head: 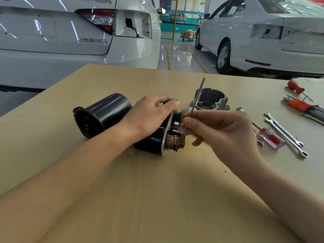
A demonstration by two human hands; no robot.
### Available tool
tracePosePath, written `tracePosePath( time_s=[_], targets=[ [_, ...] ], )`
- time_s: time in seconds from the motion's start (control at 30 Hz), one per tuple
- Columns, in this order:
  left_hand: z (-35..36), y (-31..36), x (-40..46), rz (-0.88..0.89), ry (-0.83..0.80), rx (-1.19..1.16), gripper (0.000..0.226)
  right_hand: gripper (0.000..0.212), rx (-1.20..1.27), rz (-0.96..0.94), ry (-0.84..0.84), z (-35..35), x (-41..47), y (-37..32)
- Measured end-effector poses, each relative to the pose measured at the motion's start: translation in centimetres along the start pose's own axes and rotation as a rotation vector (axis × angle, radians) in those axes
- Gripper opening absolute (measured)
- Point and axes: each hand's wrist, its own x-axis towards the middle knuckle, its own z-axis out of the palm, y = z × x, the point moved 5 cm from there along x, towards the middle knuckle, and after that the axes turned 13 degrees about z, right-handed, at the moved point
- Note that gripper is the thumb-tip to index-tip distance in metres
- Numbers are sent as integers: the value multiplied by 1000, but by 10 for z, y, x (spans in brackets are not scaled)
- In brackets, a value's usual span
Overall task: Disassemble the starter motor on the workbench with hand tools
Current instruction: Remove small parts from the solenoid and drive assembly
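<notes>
The black starter motor (105, 113) lies on its side on the wooden workbench (157, 190), its metal end plate (166, 135) and copper-coloured parts facing right. My left hand (150, 116) lies over the top of the motor body with its fingers curled round the upper edge of the plate. My right hand (220, 130) pinches an L-shaped hex key (197, 99) between thumb and fingers. The key's short end sits at a fastener on the plate and its long arm points up. The grey aluminium housing (210, 99) stands detached just behind.
To the right lie a red-and-clear-handled screwdriver (270, 137), two combination wrenches (284, 132), an orange hex key set (305, 107) and a red-handled screwdriver (296, 86). Two white cars are parked beyond the bench's far edge.
</notes>
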Motion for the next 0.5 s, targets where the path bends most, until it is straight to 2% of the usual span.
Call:
tracePosePath(
  time_s=[0.07, 0.33, 0.5],
  targets=[
    [0, 1, 0, -3, -5, -4, 28, 11, 23, 46, -30, 1, 3, 2],
    [0, 2, -1, 5, -29, -10, 27, 14, -10, 19, -58, 7, 2, -2],
    [0, 1, 0, 4, -9, -6, 27, 11, 43, 112, -86, 6, 4, 1]
  ],
)
